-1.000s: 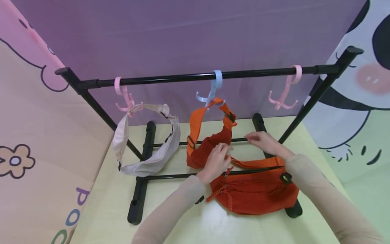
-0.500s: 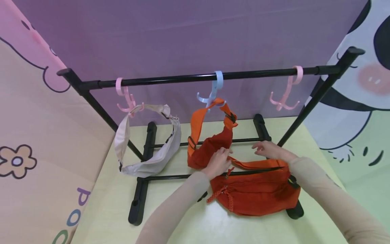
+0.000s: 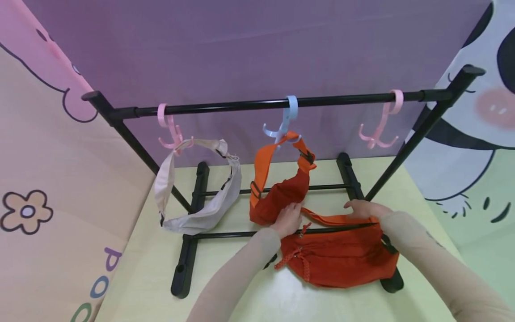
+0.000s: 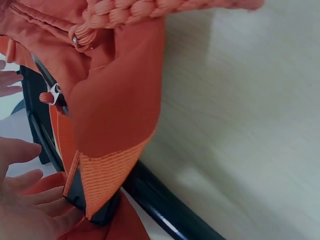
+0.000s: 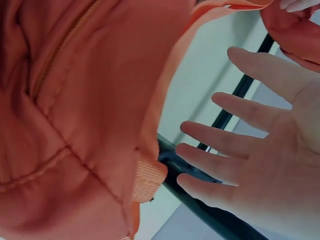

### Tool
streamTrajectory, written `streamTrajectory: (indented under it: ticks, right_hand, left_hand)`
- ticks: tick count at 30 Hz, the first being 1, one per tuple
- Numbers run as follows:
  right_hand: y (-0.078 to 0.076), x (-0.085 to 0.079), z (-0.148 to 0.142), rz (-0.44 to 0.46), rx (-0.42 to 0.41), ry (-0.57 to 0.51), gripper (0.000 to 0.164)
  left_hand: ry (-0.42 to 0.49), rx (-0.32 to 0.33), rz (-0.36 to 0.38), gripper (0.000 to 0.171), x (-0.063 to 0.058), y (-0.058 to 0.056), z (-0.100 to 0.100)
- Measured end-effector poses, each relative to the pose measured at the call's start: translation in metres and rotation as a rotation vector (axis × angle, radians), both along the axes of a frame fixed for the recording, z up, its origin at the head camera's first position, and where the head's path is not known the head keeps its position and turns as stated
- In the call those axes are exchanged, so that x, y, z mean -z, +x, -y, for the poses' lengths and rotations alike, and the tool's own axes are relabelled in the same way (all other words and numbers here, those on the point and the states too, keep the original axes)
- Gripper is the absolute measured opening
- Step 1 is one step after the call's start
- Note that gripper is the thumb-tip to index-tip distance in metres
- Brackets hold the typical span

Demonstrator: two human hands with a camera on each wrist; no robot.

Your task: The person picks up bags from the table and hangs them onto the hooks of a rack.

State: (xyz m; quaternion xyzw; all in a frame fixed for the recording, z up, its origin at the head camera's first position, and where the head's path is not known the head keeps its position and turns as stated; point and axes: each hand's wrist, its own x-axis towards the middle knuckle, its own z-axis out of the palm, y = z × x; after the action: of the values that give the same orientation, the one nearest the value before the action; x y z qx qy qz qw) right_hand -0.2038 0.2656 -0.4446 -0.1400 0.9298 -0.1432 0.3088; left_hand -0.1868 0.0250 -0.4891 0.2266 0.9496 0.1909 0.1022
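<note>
A red-orange waist bag (image 3: 338, 259) lies across the rack's front lower bar, its orange strap (image 3: 330, 219) looped behind it. My left hand (image 3: 288, 220) is at the bag's left end, fingers extended beside the black buckle (image 4: 75, 192) in the left wrist view. My right hand (image 3: 366, 209) is behind the bag's right end. In the right wrist view its fingers are spread and hold nothing. A second red-orange waist bag (image 3: 277, 201) hangs from the blue hook (image 3: 288, 117), close to my left hand. A white waist bag (image 3: 213, 214) hangs from the left pink hook (image 3: 172, 127).
The black rack's top bar (image 3: 233, 106) carries the hooks. A bare pink hook (image 3: 380, 123) hangs at the right. The rack's black feet (image 3: 183, 273) stand on the pale tabletop (image 3: 137, 268). A purple backdrop (image 3: 257, 44) rises behind, with printed panels on both sides.
My right hand has moved right and down toward the bag's right end. My left hand has shifted slightly lower. The hanging bags stay on their hooks; the whole view has drifted a little.
</note>
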Motion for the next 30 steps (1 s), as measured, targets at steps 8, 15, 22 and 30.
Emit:
streamTrajectory:
  ticks: [8, 15, 22, 30]
  right_hand:
    - [0.002, 0.001, 0.0, 0.059, 0.015, 0.053, 0.047]
    - [0.002, 0.006, -0.002, 0.074, 0.047, 0.066, 0.052]
    - [-0.001, 0.01, -0.005, 0.064, 0.053, 0.109, 0.05]
    - [-0.003, 0.01, -0.004, -0.03, -0.024, 0.156, 0.044]
  left_hand:
    - [-0.006, -0.026, 0.052, 0.042, 0.002, -0.001, 0.001]
    - [0.002, -0.031, -0.004, 0.034, 0.003, -0.002, 0.0]
    - [-0.109, 0.015, -0.063, 0.036, 0.005, -0.003, -0.003]
    - [-0.17, 0.044, -0.098, 0.025, 0.003, -0.001, -0.006]
